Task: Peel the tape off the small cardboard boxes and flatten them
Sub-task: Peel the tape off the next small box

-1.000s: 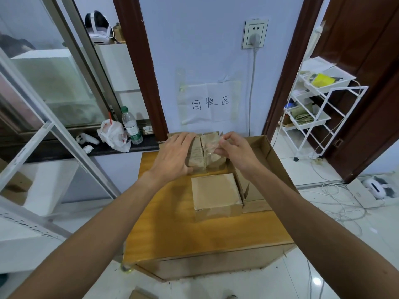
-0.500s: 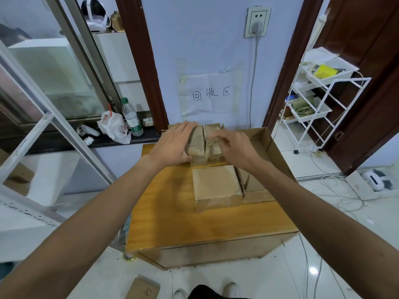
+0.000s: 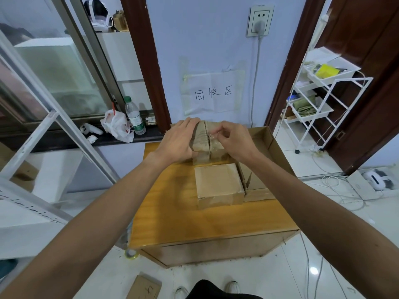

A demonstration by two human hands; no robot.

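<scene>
Standing at the centre of the frame, a small brown cardboard box wrapped in clear tape [image 3: 204, 140] rests at the far edge of the orange-brown wooden tabletop [image 3: 172, 212], just below the white paper sign with handwritten characters [image 3: 213, 93] taped to the pale blue wall. The left hand [image 3: 179, 140] lies flat against the box's left side, fingers spread over its top corner, pressing rather than gripping. The right hand [image 3: 232, 140] pinches a wrinkled strip of clear tape [image 3: 212, 137] between thumb and forefinger at the box's central seam. Nearer the viewer, a second taped flat square cardboard box [image 3: 218, 184] sits on the tabletop, touching a larger open brown cardboard carton [image 3: 265, 152] to its right. At left centre, a clear plastic bottle with a green cap [image 3: 134, 115] stands on the dark window ledge [image 3: 64, 140].
</scene>
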